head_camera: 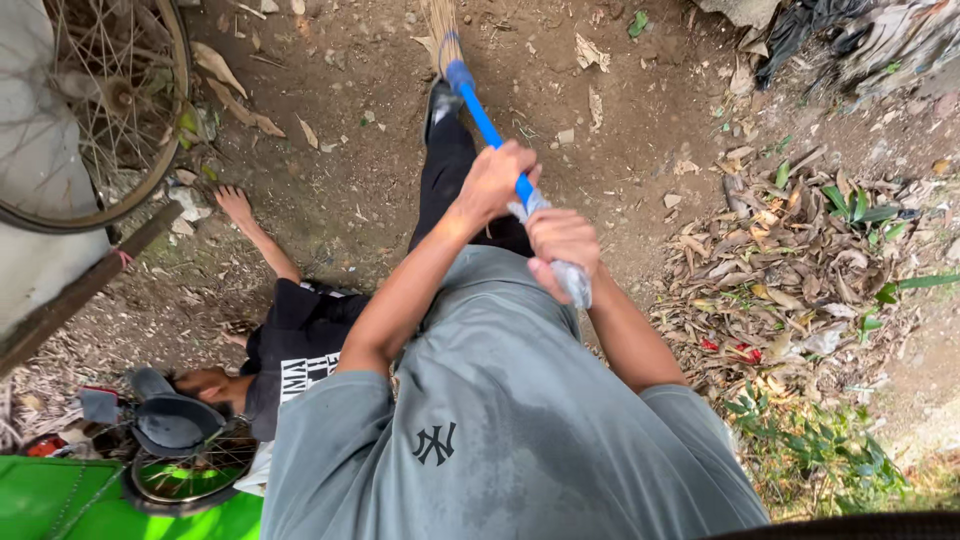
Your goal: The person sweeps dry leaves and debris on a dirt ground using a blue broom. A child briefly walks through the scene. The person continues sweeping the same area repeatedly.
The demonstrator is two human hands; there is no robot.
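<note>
I hold a broom with both hands. Its blue handle [482, 115] runs from in front of my grey shirt down to straw bristles [438, 25] on the bare dirt ahead. My left hand [495, 180] grips the blue handle lower down. Nearer my chest, my right hand [560, 248] is closed around the upper end, which is wrapped in greyish plastic [577, 283]. Under the handle my leg in black trousers [448, 170] steps forward, the shoe close to the bristles.
Another person in a black shirt [295, 345] crouches at my left, one hand [235, 200] on the ground. A spoked bicycle wheel [110, 110] stands upper left, a green surface [60, 500] lower left. Dry leaves [780, 270] are heaped on the right.
</note>
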